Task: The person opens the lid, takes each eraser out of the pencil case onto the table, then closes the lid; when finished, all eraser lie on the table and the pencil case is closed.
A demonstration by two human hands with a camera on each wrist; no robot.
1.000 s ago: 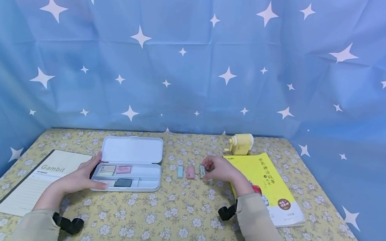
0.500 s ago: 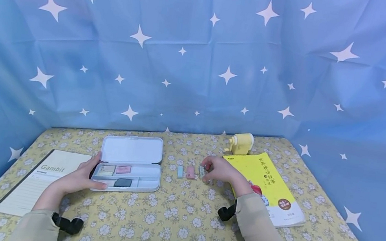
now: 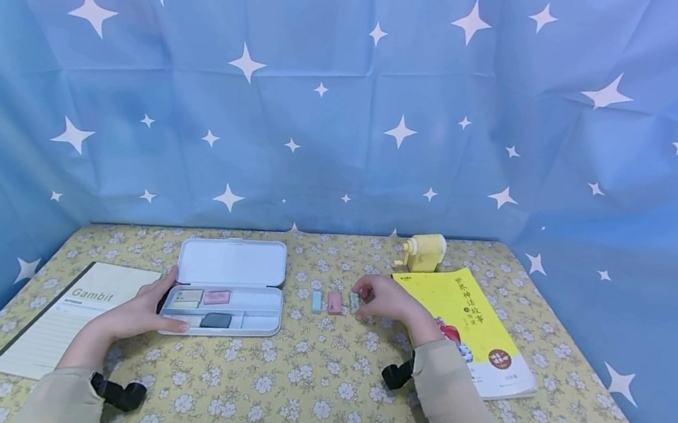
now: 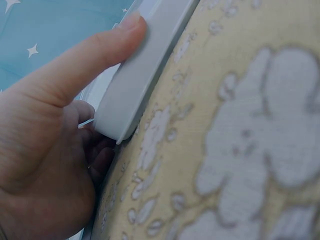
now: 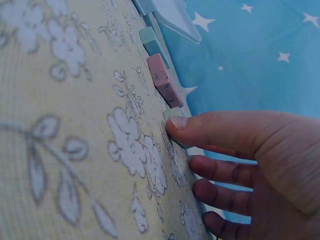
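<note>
Head view, left to right: the right side of the notebook point(image 3: 79, 319) is partly hidden by the left hand point(image 3: 132, 316) and forearm. That hand grips the left end of the open case point(image 3: 234, 260); its thumb partly covers a pale block point(image 3: 194, 320) inside. Blue eraser point(image 3: 316, 301) and pink eraser point(image 3: 335, 303) lie just left of the green eraser point(image 3: 354, 302), which the right hand point(image 3: 388, 299) pinches; whether it touches the table point(image 3: 293, 400) cannot be told. Sharpener point(image 3: 425, 254) stands behind the book point(image 3: 479, 325), partly hidden by the right sleeve point(image 3: 461, 409).
</note>
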